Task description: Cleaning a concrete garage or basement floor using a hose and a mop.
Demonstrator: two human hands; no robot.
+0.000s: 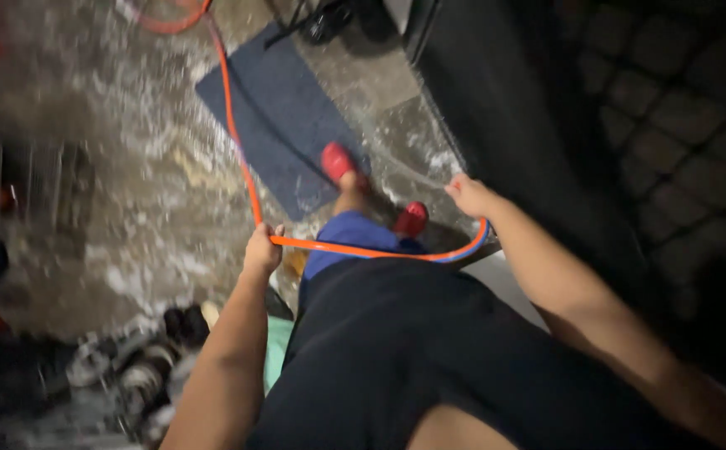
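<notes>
An orange hose runs from the far floor toward me and bends across my front. My left hand grips it at the bend. My right hand holds the hose's other end by the dark wall, and a thin jet of water shoots from it across the wet floor. Between the hands the hose sags in front of my blue shorts. My feet wear red slippers.
A dark blue mat lies on the wet, foamy stone floor. Several shoes are piled at the lower left. A dark wall or door stands on the right, with paved ground beyond it.
</notes>
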